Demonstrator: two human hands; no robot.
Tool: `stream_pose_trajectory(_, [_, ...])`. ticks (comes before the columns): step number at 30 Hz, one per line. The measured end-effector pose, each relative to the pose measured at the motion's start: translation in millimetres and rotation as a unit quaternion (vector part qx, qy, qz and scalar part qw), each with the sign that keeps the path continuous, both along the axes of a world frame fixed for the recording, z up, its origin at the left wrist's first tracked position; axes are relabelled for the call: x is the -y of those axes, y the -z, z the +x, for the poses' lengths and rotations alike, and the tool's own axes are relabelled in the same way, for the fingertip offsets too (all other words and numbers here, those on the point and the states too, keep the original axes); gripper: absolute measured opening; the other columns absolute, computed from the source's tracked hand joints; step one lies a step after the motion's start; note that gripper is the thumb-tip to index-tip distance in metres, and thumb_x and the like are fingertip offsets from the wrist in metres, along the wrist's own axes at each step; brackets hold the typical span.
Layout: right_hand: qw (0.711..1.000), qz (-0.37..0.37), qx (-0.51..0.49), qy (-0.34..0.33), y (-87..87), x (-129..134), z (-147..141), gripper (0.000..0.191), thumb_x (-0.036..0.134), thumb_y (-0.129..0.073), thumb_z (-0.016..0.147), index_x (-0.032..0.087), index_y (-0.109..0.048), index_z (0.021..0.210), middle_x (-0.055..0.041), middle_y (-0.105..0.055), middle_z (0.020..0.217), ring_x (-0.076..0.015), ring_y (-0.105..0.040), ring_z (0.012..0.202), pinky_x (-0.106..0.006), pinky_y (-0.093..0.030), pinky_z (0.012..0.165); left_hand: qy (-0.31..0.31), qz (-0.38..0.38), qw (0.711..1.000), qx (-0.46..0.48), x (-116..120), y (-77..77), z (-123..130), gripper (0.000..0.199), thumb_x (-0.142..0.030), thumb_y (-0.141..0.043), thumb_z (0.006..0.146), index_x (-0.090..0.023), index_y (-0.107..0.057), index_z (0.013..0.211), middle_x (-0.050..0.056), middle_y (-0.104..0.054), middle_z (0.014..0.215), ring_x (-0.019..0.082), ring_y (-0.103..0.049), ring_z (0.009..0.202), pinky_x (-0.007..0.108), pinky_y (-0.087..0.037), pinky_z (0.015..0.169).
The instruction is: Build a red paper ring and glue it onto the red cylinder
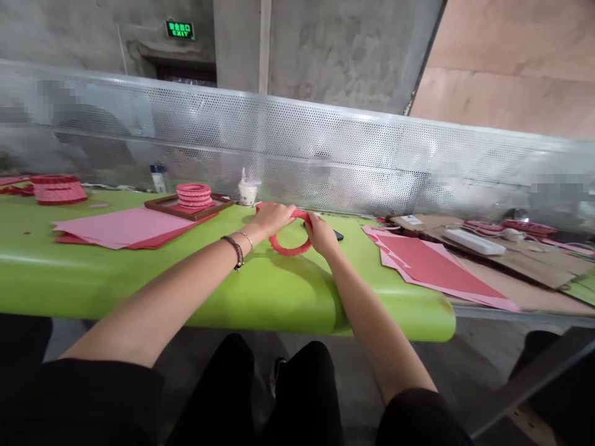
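Red ring (290, 249) sits in both hands over the front part of a bright green surface (209, 297), whose near edge curves downward. Behind the surface runs a perforated metal panel (325, 155), with a grey concrete wall (325, 56) and a lit green exit sign (180, 30) beyond. Pink and red paper sheets (125, 228) lie on the left; more sheets (437, 263) lie on the right, near a white power strip (474, 241). The ring looks flat and round, open in the middle, with a scalloped outer edge. The left hand (275, 218) and right hand (320, 230) grip its upper part, fingers closed on it.
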State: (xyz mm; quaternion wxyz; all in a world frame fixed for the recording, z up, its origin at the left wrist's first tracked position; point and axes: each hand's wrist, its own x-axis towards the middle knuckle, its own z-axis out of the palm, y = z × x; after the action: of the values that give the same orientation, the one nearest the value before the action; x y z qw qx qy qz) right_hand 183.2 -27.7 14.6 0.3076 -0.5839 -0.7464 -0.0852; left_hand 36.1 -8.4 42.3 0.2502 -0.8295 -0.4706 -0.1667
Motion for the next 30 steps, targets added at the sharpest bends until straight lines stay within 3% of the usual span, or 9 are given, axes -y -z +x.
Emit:
stream_pose_trajectory(6, [1.0, 0.007, 0.002, -0.018, 0.0, 0.1, -3.7, 0.034, 0.016, -0.036, 0.088, 0.014, -0.047, 0.12, -0.0156, -0.058, 0.113, -0.0243, -0.059, 0.087, -0.031, -0.043, 0.067, -0.003, -0.005, 1.0, -0.008, 1.4, -1.1, -5.9, 0.029, -0.035, -0.04, 0.092, -0.015, -0.056, 0.106, 0.012, -0.068, 0.086, 0.027, -0.065, 0.085, 0.03, -0.044, 0.067])
stream_pose_trajectory(11, [0.999, 0.018, -0.041, 0.013, 3.7, -1.5, -3.5, 0.051, 0.022, -0.045, 0.084, 0.016, -0.03, 0.133, -0.0158, -0.055, 0.118, -0.0252, -0.058, 0.093, -0.035, -0.045, 0.072, -0.05, 0.001, 0.998, 0.044, 3.0, 6.5, -5.7, 0.031, -0.034, -0.039, 0.091, -0.012, -0.053, 0.109, 0.014, -0.068, 0.086, 0.027, -0.065, 0.083, 0.03, -0.045, 0.065])
stream_pose_trajectory(16, [0.996, 0.007, -0.072, 0.047, 5.8, -4.7, 0.6, 0.031, 0.012, -0.038, 0.084, 0.012, -0.047, 0.114, -0.0148, -0.062, 0.099, -0.0236, -0.058, 0.086, -0.034, -0.045, 0.071, -0.089, -0.009, 0.993, 0.081, 4.0, 15.1, -1.5, 0.036, -0.035, -0.042, 0.089, -0.007, -0.05, 0.109, 0.017, -0.067, 0.082, 0.028, -0.066, 0.077, 0.031, -0.046, 0.059])
stream_pose_trajectory(19, [0.997, 0.006, -0.07, 0.035, 5.6, -4.9, -0.1, 0.029, 0.011, -0.037, 0.084, 0.013, -0.048, 0.111, -0.0137, -0.063, 0.096, -0.0226, -0.058, 0.085, -0.032, -0.044, 0.071, -0.071, -0.018, 0.995, 0.069, 4.8, 13.5, 2.9, 0.037, -0.034, -0.043, 0.088, -0.01, -0.045, 0.116, 0.014, -0.067, 0.082, 0.028, -0.066, 0.078, 0.03, -0.046, 0.06])
stream_pose_trajectory(24, [0.998, 0.014, -0.062, 0.014, 4.6, -4.1, -0.1, 0.032, 0.009, -0.035, 0.084, 0.012, -0.046, 0.114, -0.0144, -0.063, 0.095, -0.0226, -0.057, 0.083, -0.032, -0.043, 0.071, -0.032, -0.034, 0.999, 0.027, 4.5, 5.7, 8.1, 0.023, -0.023, -0.041, 0.089, -0.013, -0.051, 0.107, 0.012, -0.068, 0.084, 0.025, -0.066, 0.08, 0.029, -0.045, 0.061])
stream_pose_trajectory(30, [0.997, 0.035, -0.059, -0.026, 5.1, -5.7, 0.3, 0.03, 0.008, -0.034, 0.083, 0.013, -0.05, 0.108, -0.0142, -0.062, 0.096, -0.0217, -0.056, 0.079, -0.032, -0.043, 0.069, -0.008, -0.028, 1.0, 0.003, 2.2, 1.1, 5.1, 0.022, -0.019, -0.043, 0.089, -0.013, -0.051, 0.108, 0.012, -0.068, 0.088, 0.024, -0.065, 0.083, 0.028, -0.045, 0.065])
